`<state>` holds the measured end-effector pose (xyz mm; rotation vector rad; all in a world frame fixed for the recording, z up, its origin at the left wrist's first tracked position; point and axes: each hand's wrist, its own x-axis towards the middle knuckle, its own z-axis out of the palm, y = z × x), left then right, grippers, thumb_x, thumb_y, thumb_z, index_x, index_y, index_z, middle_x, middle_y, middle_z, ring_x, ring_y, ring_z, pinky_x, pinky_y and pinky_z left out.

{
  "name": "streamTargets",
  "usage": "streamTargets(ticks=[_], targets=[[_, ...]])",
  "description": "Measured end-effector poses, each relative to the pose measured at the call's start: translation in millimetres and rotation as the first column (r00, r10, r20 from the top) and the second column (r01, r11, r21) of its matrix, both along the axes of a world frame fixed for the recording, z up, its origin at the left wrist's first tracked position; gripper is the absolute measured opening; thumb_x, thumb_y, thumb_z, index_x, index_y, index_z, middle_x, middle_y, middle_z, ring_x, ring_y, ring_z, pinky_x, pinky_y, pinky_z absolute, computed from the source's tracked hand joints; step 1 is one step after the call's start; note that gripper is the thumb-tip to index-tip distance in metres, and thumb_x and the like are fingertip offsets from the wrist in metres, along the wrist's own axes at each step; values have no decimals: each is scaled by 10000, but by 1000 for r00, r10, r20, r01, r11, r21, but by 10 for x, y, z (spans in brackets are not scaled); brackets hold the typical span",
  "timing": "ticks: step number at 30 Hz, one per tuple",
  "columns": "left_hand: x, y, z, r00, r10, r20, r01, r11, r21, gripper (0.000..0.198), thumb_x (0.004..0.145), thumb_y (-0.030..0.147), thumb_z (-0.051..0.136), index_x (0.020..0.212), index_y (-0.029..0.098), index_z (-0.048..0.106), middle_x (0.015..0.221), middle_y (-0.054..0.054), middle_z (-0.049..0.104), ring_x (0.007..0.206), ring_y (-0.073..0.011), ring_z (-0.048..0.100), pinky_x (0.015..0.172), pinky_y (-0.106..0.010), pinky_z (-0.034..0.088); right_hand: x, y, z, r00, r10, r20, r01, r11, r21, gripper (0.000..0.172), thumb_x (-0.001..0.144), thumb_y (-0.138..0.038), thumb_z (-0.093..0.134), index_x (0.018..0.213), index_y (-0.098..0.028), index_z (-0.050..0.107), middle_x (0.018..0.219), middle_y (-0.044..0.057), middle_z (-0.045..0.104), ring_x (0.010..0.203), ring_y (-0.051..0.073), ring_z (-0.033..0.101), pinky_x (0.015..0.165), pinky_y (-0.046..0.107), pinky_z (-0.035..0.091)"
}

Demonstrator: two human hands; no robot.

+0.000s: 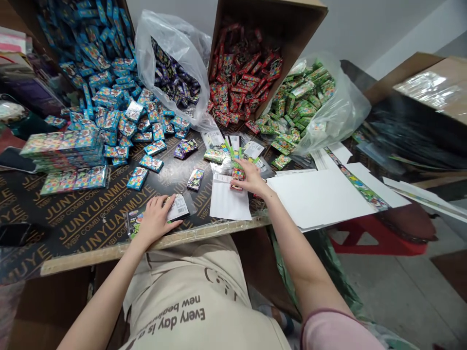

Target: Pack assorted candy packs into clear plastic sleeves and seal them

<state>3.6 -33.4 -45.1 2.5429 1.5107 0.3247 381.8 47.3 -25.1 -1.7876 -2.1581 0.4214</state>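
My left hand (156,218) lies flat, fingers spread, on a clear packet with a white label (177,207) near the table's front edge. My right hand (250,178) is further back, fingers closed on a small red packet (238,176) beside a white sheet (229,199). Just behind the right hand lie small green packets (215,155) and clear labelled bags (253,148). A purple packet (196,179) sits between my two hands.
Blue packets (105,82) are heaped at back left, with stacked flat packs (63,148) in front. A plastic bag of purple packets (175,78), a cardboard box of red ones (242,73) and a bag of green ones (306,97) stand behind. White card sheets (317,197) lie at right.
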Motion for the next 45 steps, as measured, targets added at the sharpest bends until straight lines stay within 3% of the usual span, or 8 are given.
streamTargets(ticks=[6, 11, 17, 21, 27, 32, 36, 45], targets=[[4, 5, -1, 1000, -8, 28, 8, 1000, -9, 712, 815, 548, 588, 1413, 194, 435, 1264, -169, 539, 1147, -341, 479, 1002, -505, 385, 370, -475, -37, 990, -66, 127, 76, 994, -73, 1009, 669, -453, 738, 1524, -293, 226, 1573, 158, 247, 1447, 394, 196, 1085, 587, 195], [-26, 17, -45, 1000, 4, 24, -4, 1000, -3, 719, 803, 551, 601, 1419, 223, 430, 1253, -158, 551, 1141, -338, 494, 994, -496, 399, 630, -599, -69, 972, -183, 149, 194, 979, -63, 876, 631, -296, 664, 1458, -293, 374, 1356, 130, 523, 1348, 407, 355, 1063, 627, 173], [194, -43, 199, 959, 111, 260, -90, 992, -92, 749, 681, 545, 735, 1328, 218, 546, 1381, -174, 502, 1301, -390, 414, 1122, -623, 183, 125, -769, 361, 953, -83, -291, 132, 979, 155, 863, 656, -342, 703, 1442, -267, 356, 1324, 104, 540, 1203, 319, 522, 1066, 498, 341], [669, -105, 500, 605, 402, 688, 44, 845, -533, 551, 737, 539, 681, 1160, 187, 664, 1202, -121, 657, 1117, -290, 592, 1001, -450, 427, -615, -898, 526, 861, 226, -455, -164, 971, 173, 872, 678, -282, 715, 1461, -324, 331, 1401, 58, 498, 1267, 309, 490, 1077, 477, 377], [827, -90, 470, 254, 786, 563, 310, 486, -817, 360, 625, 483, 761, 638, 135, 668, 590, -27, 649, 537, -125, 574, 588, -248, 458, -1203, -937, 315, 731, 366, -576, -356, 924, 136, 904, 678, -302, 774, 1465, -347, 333, 1405, 57, 500, 1261, 308, 482, 1085, 510, 370], [443, -40, 477, 590, 477, 652, 108, 753, -649, 437, 768, 560, 635, 885, 149, 728, 886, -99, 714, 831, -226, 645, 772, -333, 492, -1214, -876, 163, 717, 274, -641, -250, 959, 130, 900, 685, -328, 784, 1460, -326, 327, 1365, 62, 521, 1210, 278, 530, 1056, 455, 411], [183, 30, 411, 962, 157, 226, -108, 971, -214, 946, 552, 461, 852, 1387, 196, 495, 1285, -162, 570, 1229, -366, 469, 1048, -497, 339, -1164, -774, 68, 894, 217, -392, -127, 962, 244, 836, 707, -389, 770, 1439, -275, 383, 1353, 102, 550, 1206, 337, 516, 1027, 519, 370], [48, -43, 308, 974, 36, 223, -9, 993, -118, 1249, 570, 372, 830, 1542, 233, 58, 1196, -97, 560, 1127, -306, 516, 1059, -485, 324, -1233, -825, 79, 824, 373, -426, -340, 928, 154, 910, 719, -381, 780, 1479, -304, 285, 1380, 96, 539, 1203, 300, 533, 1012, 475, 372]])
